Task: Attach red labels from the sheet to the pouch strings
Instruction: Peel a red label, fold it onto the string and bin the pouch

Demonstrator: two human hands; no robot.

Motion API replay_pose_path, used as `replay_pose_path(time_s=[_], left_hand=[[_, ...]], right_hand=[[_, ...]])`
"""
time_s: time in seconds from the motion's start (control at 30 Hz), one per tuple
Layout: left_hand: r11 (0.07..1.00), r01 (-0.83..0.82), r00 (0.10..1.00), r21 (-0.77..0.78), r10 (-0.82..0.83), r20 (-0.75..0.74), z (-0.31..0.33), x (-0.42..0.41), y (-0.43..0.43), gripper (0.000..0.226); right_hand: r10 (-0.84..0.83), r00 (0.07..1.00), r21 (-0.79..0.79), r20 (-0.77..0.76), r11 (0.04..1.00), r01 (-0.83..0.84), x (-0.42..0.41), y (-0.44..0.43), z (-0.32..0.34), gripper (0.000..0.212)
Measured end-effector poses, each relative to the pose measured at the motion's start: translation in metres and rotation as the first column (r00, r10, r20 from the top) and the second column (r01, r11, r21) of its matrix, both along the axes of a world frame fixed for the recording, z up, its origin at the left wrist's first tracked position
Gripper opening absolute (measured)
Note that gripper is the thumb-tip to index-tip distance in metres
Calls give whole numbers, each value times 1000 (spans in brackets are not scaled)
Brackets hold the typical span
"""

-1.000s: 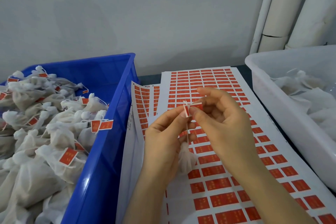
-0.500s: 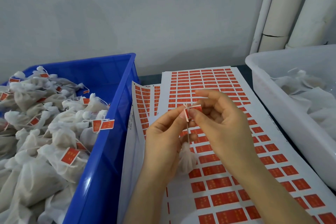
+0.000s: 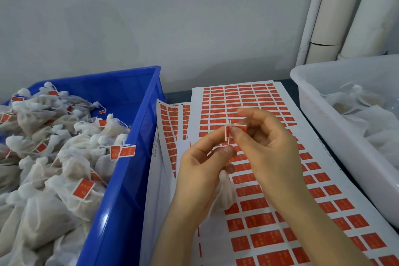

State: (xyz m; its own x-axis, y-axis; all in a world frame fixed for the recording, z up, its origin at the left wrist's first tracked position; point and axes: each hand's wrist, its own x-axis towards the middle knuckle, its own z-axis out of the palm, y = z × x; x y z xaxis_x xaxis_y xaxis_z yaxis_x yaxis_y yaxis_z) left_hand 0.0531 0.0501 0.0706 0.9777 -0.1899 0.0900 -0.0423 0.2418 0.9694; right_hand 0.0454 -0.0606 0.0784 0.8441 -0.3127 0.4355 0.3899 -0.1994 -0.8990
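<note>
Both hands meet above the label sheet (image 3: 259, 218), a white sheet covered with rows of red labels. A red label (image 3: 234, 129) is half folded around a thin white string (image 3: 228, 143). My left hand (image 3: 200, 170) pinches the label's left half between thumb and forefinger. My right hand (image 3: 267, 149) pinches its right half. A small white mesh pouch (image 3: 224, 192) hangs from the string below my left palm, partly hidden by it.
A blue crate (image 3: 121, 179) on the left is heaped with white pouches carrying red labels. A white tub (image 3: 336, 127) on the right holds pouches without labels. More label sheets (image 3: 172, 123) lie under the top one. White pipes (image 3: 328, 17) stand at the back right.
Both hands have stayed in place above the sheet. The fingertips have closed a little on the label around the string.
</note>
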Motion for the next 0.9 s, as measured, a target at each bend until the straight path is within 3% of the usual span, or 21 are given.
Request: replay_pose_path(time_s=[0.1,0.23,0.33,0.5,0.73,0.83,0.9], left_hand=[[999,-38,999,16,37,33,0,-3,-3,32],[987,-157,987,25,156,46,-1,-1,-3,24],[982,-184,983,51,183,31,-1,0,-3,23],[978,-165,984,129,155,84,-3,-2,-5,23],[961,-192,977,199,169,128,-2,-3,-5,13],[948,-211,973,240,180,145,-4,-2,-6,18],[933,-236,967,272,198,161,-5,-2,-7,18]], right_hand=[[5,1000,-12,-8,1000,-5,0,-1,-1,25],[121,990,-77,-70,989,-126,2,-5,4,11],[136,986,-217,-96,964,-154,3,-14,7,22],[138,983,-397,-119,901,-175,4,-26,13,17],[56,994,-504,-99,858,-98,3,-29,14,9],[-23,999,-634,-50,773,-14,4,-28,11,8],[-63,998,-717,4,696,47,4,-25,9,21]])
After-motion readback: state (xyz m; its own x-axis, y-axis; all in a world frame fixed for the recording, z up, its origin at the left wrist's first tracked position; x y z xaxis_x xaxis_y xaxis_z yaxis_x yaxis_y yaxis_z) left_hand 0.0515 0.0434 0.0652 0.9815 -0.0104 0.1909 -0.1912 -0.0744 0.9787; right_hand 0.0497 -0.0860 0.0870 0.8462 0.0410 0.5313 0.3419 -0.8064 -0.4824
